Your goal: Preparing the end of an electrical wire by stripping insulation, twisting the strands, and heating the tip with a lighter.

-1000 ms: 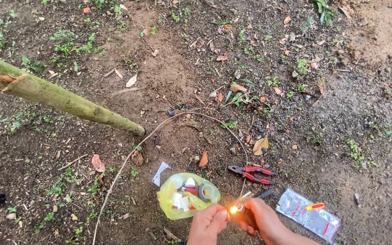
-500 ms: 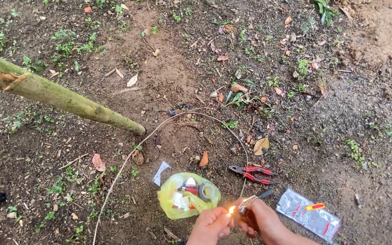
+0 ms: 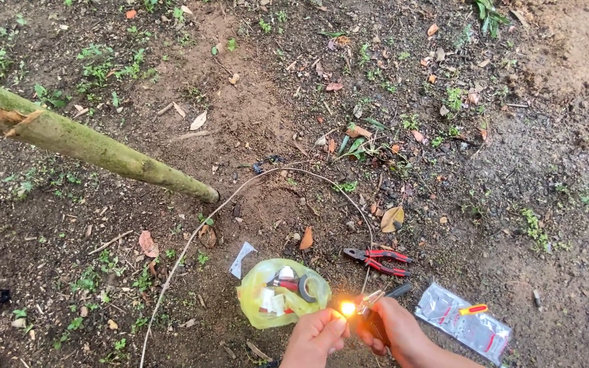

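My left hand [image 3: 315, 337] is closed at the bottom edge, and a small orange flame [image 3: 347, 308] burns at its fingertips. It seems to grip a lighter, which is mostly hidden. My right hand [image 3: 398, 332] is shut on a black-handled tool [image 3: 384, 297] whose metal tip sits right beside the flame. A thin pale wire [image 3: 240, 191] arcs across the soil and comes down to that tip. Red-handled pliers [image 3: 380, 259] lie just above my right hand.
A yellow-green plastic bag [image 3: 257, 300] holding tape rolls lies left of my hands. A clear packet [image 3: 468, 330] with a small red and yellow screwdriver lies to the right. A green mossy stem [image 3: 90, 144] slants into the soil at left. Dry leaves and weeds dot the ground.
The flame keeps burning between my hands. Both hands have stayed almost where they were, with only a slight shift upward.
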